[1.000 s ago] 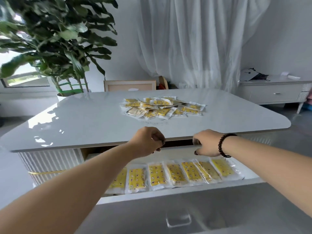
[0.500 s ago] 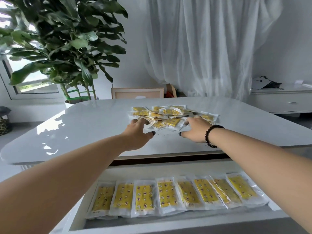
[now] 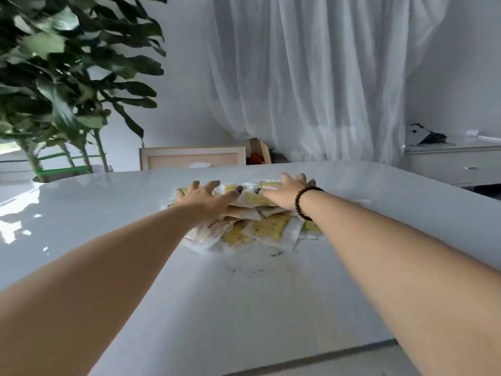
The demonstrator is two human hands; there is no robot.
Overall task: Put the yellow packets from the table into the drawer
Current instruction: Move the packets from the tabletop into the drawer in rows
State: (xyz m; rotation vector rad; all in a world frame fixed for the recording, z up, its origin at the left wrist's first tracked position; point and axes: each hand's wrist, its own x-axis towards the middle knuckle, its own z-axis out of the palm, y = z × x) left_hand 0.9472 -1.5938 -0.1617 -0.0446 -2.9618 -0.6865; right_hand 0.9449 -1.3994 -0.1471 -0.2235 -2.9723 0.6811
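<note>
A heap of yellow packets (image 3: 260,229) in clear wrappers lies in the middle of the glossy white table (image 3: 108,213). My left hand (image 3: 206,200) rests on the left part of the heap with fingers spread. My right hand (image 3: 284,194), a black bead bracelet on its wrist, lies on the right part, fingers spread over the far packets. Both hands hide the packets under them. The drawer is out of view below the table's near edge.
A large potted plant (image 3: 67,90) stands behind the table's left end. A wooden chair back (image 3: 192,157) sits at the far side. A low white sideboard (image 3: 455,164) is at the right, with white curtains (image 3: 311,77) behind.
Both hands went from the drawer front up to the heap and now spread over it. The view rose, and the drawer with its row of packets dropped out of sight.
</note>
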